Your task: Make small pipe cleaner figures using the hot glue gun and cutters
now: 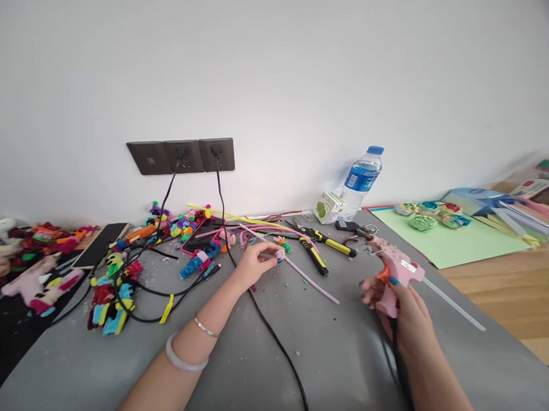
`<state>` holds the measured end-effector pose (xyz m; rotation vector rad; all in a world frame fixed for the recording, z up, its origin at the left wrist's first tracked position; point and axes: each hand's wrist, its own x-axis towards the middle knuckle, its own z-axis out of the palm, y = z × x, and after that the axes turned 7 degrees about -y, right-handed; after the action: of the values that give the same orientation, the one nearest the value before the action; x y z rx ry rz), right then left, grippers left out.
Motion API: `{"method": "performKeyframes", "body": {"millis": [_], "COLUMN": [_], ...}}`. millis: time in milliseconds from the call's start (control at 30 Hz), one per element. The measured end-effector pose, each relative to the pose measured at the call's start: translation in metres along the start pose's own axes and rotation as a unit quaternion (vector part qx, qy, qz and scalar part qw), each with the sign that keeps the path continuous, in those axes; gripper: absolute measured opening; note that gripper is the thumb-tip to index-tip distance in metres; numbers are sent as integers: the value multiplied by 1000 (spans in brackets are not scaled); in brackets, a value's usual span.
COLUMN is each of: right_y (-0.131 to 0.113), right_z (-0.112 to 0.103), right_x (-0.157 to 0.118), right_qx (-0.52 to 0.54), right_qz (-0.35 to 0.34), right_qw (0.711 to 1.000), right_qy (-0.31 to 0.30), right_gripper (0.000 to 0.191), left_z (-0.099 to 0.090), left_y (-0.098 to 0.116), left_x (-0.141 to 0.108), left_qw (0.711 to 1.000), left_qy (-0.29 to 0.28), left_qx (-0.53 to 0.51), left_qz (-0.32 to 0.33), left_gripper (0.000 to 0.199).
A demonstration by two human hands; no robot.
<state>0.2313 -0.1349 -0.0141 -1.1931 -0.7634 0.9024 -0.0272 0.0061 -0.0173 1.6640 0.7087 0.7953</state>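
My left hand (255,265) is closed in a pinch on a small pale pink fuzzy piece (281,254), over the middle of the table. Just beneath it a long pink pipe cleaner (308,278) slants across the surface. On the right, my right hand (411,312) wraps round the handle of a pink hot glue gun (400,266). A clear glue stick (454,303) juts from its back, and its nozzle points up and left. Pliers with yellow and black handles (334,244) lie between my two hands.
Black cables (274,337) run from the wall sockets (180,156) across the grey table. Pipe-cleaner figures (111,300) and a phone (100,245) lie on the left. A water bottle (361,179) leans on the wall. Green paper (460,242) bears several paper flowers (423,222).
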Motion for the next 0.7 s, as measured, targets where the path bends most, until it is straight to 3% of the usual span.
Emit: {"method": "performKeyframes", "body": {"millis": [100,300,467,700], "right_y": [-5,2,19,15], "right_z": [28,58,59,61], "right_x": [0,11,16,13], "right_qx": [10,-33,-95,-189], "right_qz": [23,-31,-46,-73], "right_qw": [988,965,946,926], "right_qy": [-150,-258,-305,-318], "right_gripper": [36,45,50,62], "left_z": [-1,-4,-3,-3], "left_y": [-3,-7,-8,-8], "left_x": [1,3,2,2], "left_qw": [1000,997,994,993], "left_qy": [15,73,97,102], "left_qx": [-9,-25,-13,19], "left_qz": [8,29,40,48], "left_gripper": [24,30,32,35]}}
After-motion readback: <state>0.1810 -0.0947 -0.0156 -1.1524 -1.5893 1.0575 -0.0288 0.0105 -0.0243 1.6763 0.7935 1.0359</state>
